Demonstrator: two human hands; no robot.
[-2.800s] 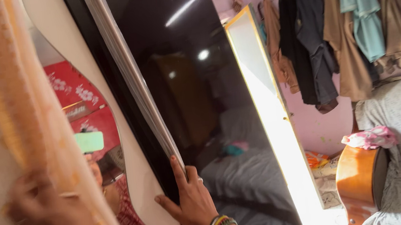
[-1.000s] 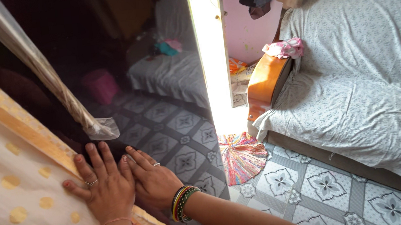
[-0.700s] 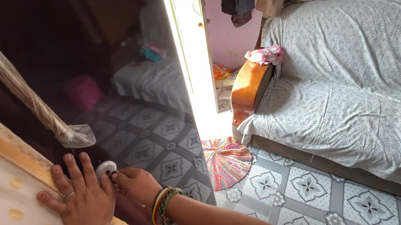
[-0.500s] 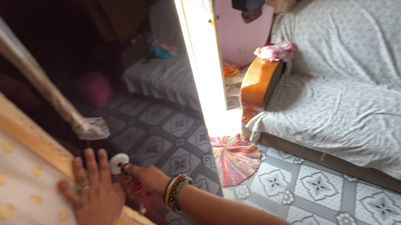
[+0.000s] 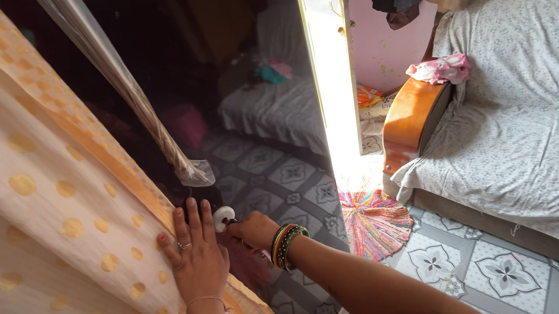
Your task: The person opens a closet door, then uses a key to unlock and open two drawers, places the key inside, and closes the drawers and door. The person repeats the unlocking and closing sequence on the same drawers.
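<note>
Both hands work low on a tall, glossy black cupboard door (image 5: 230, 79). Left hand (image 5: 197, 259) lies flat, fingers spread, pinning a cream fabric with golden dots (image 5: 42, 203) against the door. Right hand (image 5: 254, 230) is closed, pinching something beside a small round white knob (image 5: 223, 218); what it grips is hidden. A plastic-wrapped metal handle bar (image 5: 127, 90) runs diagonally above. Likely risks: the fabric could slide loose and snag near the knob, or the pinch could slip.
</note>
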